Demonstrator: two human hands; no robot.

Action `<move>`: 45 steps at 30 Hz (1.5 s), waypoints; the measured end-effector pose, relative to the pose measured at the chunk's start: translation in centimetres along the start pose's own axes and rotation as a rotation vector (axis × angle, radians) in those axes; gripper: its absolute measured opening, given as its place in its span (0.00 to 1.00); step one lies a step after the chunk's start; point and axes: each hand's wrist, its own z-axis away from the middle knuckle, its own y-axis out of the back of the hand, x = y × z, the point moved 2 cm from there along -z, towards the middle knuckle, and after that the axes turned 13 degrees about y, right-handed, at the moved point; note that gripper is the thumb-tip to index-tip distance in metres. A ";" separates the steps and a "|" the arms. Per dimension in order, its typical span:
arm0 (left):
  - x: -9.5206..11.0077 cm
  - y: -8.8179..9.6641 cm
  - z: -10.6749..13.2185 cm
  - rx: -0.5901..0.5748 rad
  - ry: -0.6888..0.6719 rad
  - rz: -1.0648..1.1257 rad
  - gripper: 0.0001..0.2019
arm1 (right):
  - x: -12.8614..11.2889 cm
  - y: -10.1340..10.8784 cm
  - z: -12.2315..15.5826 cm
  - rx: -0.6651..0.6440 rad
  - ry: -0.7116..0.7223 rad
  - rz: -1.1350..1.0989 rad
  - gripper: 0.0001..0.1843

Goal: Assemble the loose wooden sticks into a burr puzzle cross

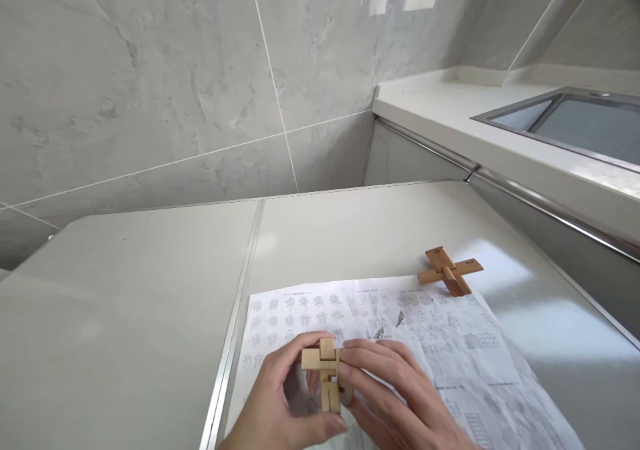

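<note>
Between my two hands is a light wooden interlocking puzzle (327, 365), held above a printed sheet. My left hand (280, 390) curls around it from the left, thumb under its lower end and fingers behind. From the right, my right hand (395, 383) presses its fingers against the puzzle's side, where they hide part of it. The pieces cross one another, with a gap showing near the middle. Beneath lies the creased instruction sheet (310, 330), covered in rows of small grey drawings.
A darker wooden cross-shaped puzzle (451, 271) rests at the sheet's far right edge. The pale folding table (165, 283) has a metal seam (245, 263). On the right rises a white counter (430, 113) with a sink (580, 123). Grey tiles (175, 70) lie beyond.
</note>
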 end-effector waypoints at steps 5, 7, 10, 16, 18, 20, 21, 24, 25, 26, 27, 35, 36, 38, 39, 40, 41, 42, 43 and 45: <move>0.9 0.1 -0.2 -0.035 -0.039 -0.015 0.36 | -0.5 0.7 -0.3 -0.025 -0.049 -0.074 0.28; 1.3 0.0 -0.3 -0.048 -0.048 -0.026 0.36 | -0.6 1.1 -0.4 -0.060 -0.072 -0.102 0.29; 1.5 0.1 -0.3 -0.055 -0.034 -0.031 0.35 | -0.6 1.0 -0.1 -0.068 -0.088 -0.136 0.29; 1.3 -0.1 0.1 -0.037 -0.004 0.010 0.36 | -0.8 -1.2 1.7 0.108 -0.101 -0.141 0.25; 1.4 -0.2 0.2 -0.045 -0.003 0.026 0.36 | -0.8 -1.5 1.9 0.113 -0.082 -0.118 0.27; 1.3 -0.2 0.2 -0.059 0.013 0.035 0.36 | -0.8 -1.5 1.9 0.095 -0.081 -0.121 0.26; 1.3 -0.1 0.2 -0.063 0.028 0.036 0.37 | -0.7 -1.4 1.9 0.082 -0.084 -0.129 0.24; 1.1 0.3 0.2 -0.066 0.076 0.037 0.39 | -0.6 -1.0 2.2 0.026 -0.069 -0.122 0.25; 1.1 0.4 0.1 -0.070 0.086 0.038 0.39 | -0.6 -1.0 2.3 0.008 -0.062 -0.114 0.26; 1.0 0.5 0.1 -0.079 0.092 0.040 0.39 | -0.7 -1.0 2.5 -0.007 -0.053 -0.107 0.26; 1.1 0.5 0.2 -0.090 0.092 0.045 0.38 | -0.7 -1.1 2.7 -0.019 -0.051 -0.104 0.26; 1.0 -0.4 0.5 -0.007 0.114 0.032 0.39 | -1.0 -2.0 3.2 0.084 -0.103 -0.014 0.29; 0.9 -0.4 0.5 -0.003 0.111 0.031 0.38 | -0.9 -2.0 3.2 0.081 -0.105 -0.005 0.31; 0.9 -0.5 0.5 -0.011 0.110 0.035 0.38 | -0.9 -2.1 3.2 0.075 -0.110 -0.007 0.34; 0.8 -0.5 0.5 -0.020 0.111 0.037 0.38 | -0.9 -2.0 3.2 0.072 -0.109 -0.018 0.34; 0.8 -0.5 0.5 -0.025 0.113 0.039 0.38 | -0.9 -1.9 3.1 0.075 -0.102 -0.032 0.32; 0.7 -0.5 0.5 -0.027 0.117 0.040 0.38 | -1.0 -1.8 3.0 0.082 -0.108 -0.047 0.31; 0.6 -0.4 0.5 -0.025 0.121 0.041 0.38 | -1.0 -1.7 2.9 0.083 -0.121 -0.066 0.29; 0.5 -0.4 0.6 -0.015 0.128 0.043 0.39 | -0.9 -1.5 2.7 0.082 -0.143 -0.088 0.28; 0.2 -0.3 0.9 0.043 0.141 0.039 0.41 | -0.7 -1.2 2.4 0.057 -0.227 -0.127 0.26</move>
